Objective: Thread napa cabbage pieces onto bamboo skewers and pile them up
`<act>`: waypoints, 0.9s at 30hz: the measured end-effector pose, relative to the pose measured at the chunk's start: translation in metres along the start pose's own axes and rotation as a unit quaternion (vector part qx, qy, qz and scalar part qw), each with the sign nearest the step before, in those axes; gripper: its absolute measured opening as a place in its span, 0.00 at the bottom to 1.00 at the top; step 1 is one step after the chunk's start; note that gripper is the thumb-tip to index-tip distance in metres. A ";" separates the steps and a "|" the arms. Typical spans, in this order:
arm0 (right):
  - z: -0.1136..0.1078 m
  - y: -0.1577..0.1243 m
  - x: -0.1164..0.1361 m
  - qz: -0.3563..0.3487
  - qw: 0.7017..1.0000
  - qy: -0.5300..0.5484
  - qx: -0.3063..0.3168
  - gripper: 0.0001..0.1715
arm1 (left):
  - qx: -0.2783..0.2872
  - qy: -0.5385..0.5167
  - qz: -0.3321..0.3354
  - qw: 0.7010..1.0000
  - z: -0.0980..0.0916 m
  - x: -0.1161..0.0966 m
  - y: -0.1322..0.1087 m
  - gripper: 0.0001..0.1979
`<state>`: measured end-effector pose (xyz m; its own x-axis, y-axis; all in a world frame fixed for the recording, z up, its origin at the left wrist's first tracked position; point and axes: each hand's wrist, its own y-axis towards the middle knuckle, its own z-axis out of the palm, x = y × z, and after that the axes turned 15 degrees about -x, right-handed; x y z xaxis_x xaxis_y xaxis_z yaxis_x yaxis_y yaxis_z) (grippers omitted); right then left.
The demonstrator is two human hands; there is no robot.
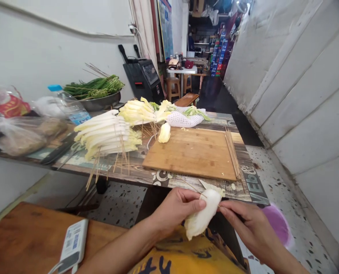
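Between my hands, below the table's front edge, is a white cabbage leaf (205, 213) with a thin skewer at it. My left hand (183, 207) grips the leaf from the left, thumb on its white face. On its right side my right hand (242, 219) pinches the skewer close to the leaf. A wooden cutting board (198, 152) lies on the table, with a small cabbage heart (164, 133) at its back left corner. Left of the board is a pile of skewered cabbage leaves (106, 133). Bare skewers (232, 154) lie along the board's right edge.
Loose yellow leaves (137, 111) and a white foam net (185, 118) lie behind the board. A bowl of greens (97, 101), a bottle (75, 108), plastic bags (23, 133) and a knife (58, 150) are left. A power bank (74, 243) rests on a bench (23, 239); a purple basin (277, 224) stands right.
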<state>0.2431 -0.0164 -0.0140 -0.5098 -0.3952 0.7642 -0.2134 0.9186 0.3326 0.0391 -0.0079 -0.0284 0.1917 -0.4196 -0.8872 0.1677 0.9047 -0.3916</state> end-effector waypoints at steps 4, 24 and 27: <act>-0.010 -0.001 -0.006 0.030 0.999 -0.005 -0.044 0.13 | -0.175 0.228 0.223 0.932 -0.024 -0.036 0.031 0.15; 0.057 0.123 -0.036 0.040 0.990 -0.029 -0.130 0.15 | -0.247 0.128 0.214 0.936 -0.061 -0.056 0.096 0.24; 0.066 0.117 -0.018 0.038 0.992 0.066 -0.098 0.21 | -0.135 -0.104 0.163 0.972 -0.038 -0.038 0.071 0.24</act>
<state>0.1718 0.0983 -0.0253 -0.4021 -0.3349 0.8522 -0.0053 0.9316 0.3636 0.0072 0.0752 -0.0319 0.3884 -0.0879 -0.9173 -0.1897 0.9665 -0.1730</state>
